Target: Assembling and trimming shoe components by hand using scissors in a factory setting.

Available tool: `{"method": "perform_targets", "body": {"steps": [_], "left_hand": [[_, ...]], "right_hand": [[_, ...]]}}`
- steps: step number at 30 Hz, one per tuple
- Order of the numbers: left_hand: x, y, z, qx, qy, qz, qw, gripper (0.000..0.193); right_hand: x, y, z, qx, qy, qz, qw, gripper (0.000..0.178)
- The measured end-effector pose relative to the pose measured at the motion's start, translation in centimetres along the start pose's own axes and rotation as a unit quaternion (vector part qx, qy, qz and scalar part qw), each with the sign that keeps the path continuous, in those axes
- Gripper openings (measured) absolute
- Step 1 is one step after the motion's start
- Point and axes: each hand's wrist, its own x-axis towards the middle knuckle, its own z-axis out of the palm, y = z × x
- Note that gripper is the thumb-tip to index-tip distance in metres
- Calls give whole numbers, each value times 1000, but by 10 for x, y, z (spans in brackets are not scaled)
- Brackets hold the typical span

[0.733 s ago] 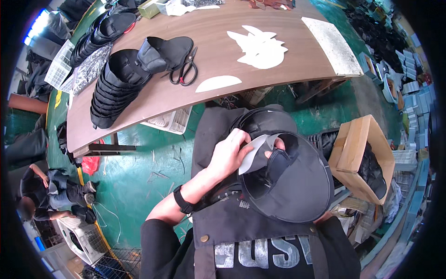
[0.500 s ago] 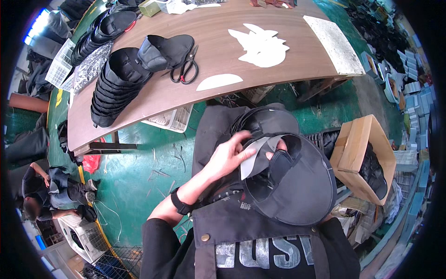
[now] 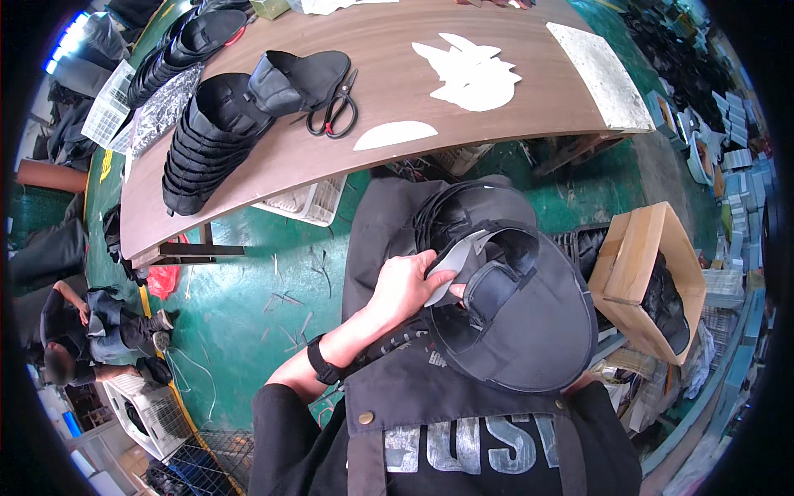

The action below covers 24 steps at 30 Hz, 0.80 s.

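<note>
A black cap [image 3: 538, 331] with a wide brim lies over my lap, its opening turned to the left. My left hand [image 3: 405, 288] pinches a pale, crescent-like liner sheet [image 3: 463, 256] at the cap's opening, thumb toward the inside. My right hand [image 3: 457, 291] is mostly hidden behind the cap. Only fingertips show inside the opening, close to the left thumb, and they grip the cap. More black caps [image 3: 506, 201] are nested on my lap just beyond.
Ahead stands a brown table [image 3: 281, 178] with stacked black caps [image 3: 203, 157], scissors [image 3: 335, 116], a white half-moon piece [image 3: 395, 135] and a pile of white cutouts [image 3: 475, 78]. An open cardboard box [image 3: 628, 256] stands at right. Another person [image 3: 91, 331] sits at far left.
My left hand has shifted slightly down and closed on the pale sheet, which now lies further inside the cap's opening. The right fingertips have moved down and left, nearer the left thumb.
</note>
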Motion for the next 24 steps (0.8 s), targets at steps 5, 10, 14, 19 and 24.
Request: {"method": "perform_targets", "body": {"steps": [5, 10, 14, 19, 24], "left_hand": [[0, -2, 5, 59, 26, 20, 998, 34], [1, -12, 7, -115, -33, -10, 993, 33], [5, -7, -16, -258, -236, -144, 926, 39], [3, -30, 4, -257, -176, -31, 950, 32], [0, -16, 0, -124, -130, -38, 983, 29]], "right_hand": [[-2, 1, 1, -3, -5, 3, 1000, 28], [-3, 2, 2, -6, -5, 5, 1000, 28], [-2, 3, 1, -8, 2, 4, 1000, 28], [0, 1, 2, -9, 1, 7, 1000, 27], [2, 3, 2, -13, 5, 13, 1000, 27]]}}
